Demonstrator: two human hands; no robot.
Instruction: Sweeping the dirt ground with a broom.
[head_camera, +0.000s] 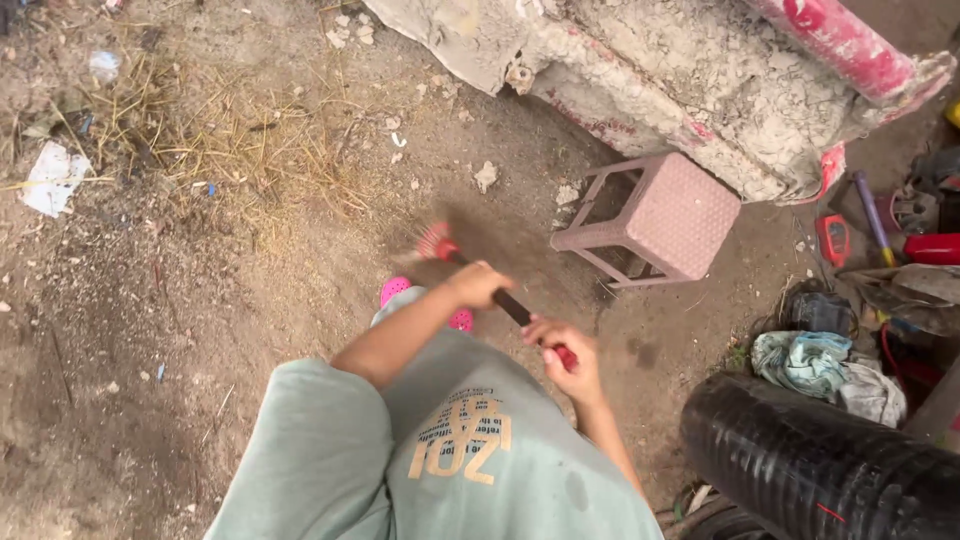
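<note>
Pink plastic stool (668, 218), black tyre (820, 470)

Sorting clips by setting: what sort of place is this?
Probably an outdoor repair yard: bare dirt ground, a mud-caked red machine, a black tyre and scattered tools.

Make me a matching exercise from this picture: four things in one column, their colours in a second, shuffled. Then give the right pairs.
Things:
1. stool
2. tyre
3. shoes
4. broom head

Colours:
A. black
B. red
C. dusty pale pink
D. bright pink

Pairs: 1-C, 2-A, 3-D, 4-B

The left hand and right hand both grip the broom's handle.
</note>
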